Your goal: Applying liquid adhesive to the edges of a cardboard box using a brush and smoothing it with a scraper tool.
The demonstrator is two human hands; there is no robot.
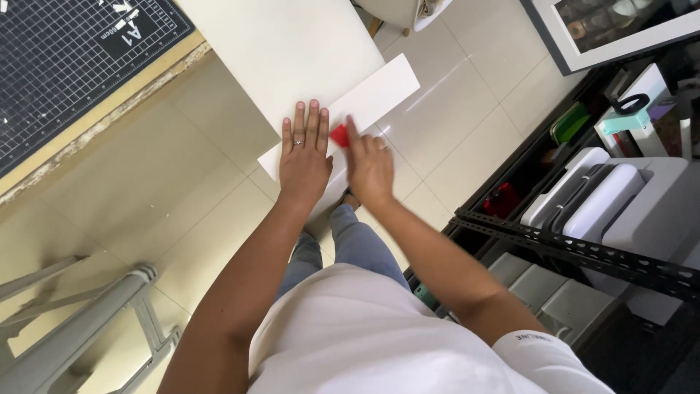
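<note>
head view, red tool in right hand grip

Brightness: the view was bright and evenly lit by soft daylight.
Glare: pale streaks of reflected light lay on the glossy floor tiles, strongest toward the upper right.
Shadows: they were faint and soft under the white board.
Blur: the right hand was slightly smeared; the left hand was sharper.
Dark zone: the black metal shelf at lower right sat dim.
Distortion: straight edges leaned near the corners.
</note>
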